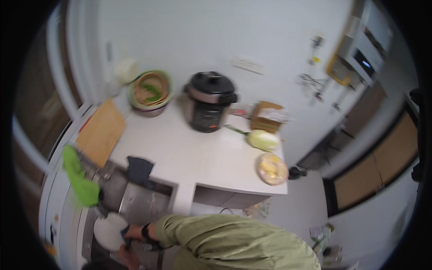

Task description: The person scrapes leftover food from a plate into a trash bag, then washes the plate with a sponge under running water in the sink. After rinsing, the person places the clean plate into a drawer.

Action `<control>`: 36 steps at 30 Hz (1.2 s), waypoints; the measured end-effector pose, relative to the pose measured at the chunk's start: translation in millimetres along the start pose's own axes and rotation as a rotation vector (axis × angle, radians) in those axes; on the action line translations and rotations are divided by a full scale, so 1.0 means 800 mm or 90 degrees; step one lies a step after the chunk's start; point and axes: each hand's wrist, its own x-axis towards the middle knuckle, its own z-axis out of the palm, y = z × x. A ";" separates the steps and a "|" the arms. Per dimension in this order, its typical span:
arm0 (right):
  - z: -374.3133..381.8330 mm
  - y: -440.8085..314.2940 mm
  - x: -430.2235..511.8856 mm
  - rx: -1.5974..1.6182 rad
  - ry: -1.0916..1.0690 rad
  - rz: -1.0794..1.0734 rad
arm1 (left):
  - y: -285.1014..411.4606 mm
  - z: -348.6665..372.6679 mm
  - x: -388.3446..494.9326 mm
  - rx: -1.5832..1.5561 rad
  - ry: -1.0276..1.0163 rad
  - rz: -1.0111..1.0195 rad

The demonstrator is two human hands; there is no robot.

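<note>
A round white plate [107, 232] is held over the sink [145, 199], close below a faucet spout [100, 212]. My right hand [135, 233], with a black band at the wrist, grips a dark blue cloth [125, 233] against the plate's right side. At the plate's lower edge, my left hand [128, 257] appears closed around the rim; blur hides its fingers in part. A bright green cover [80, 177] is over the faucet. Another dark cloth [139, 170] hangs over the sink's back edge.
On the white counter [202, 158] stand a black electric pressure cooker [211, 101], stacked baskets [151, 91] with green vegetables and a cardboard box [268, 116]. A pale green vegetable [263, 140] and a plate of yellow food [272, 168] lie at right. A wooden cutting board [101, 131] rests at left.
</note>
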 end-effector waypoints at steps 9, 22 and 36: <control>-0.028 0.019 0.050 -0.155 -0.028 0.147 | 0.050 -0.015 0.008 -0.762 0.186 -0.356; -0.060 0.016 0.054 0.003 -0.058 0.232 | 0.092 0.014 0.024 -0.708 0.239 -0.480; -0.116 -0.066 0.111 -0.494 0.192 -0.279 | 0.099 0.016 0.026 -0.873 0.169 -0.479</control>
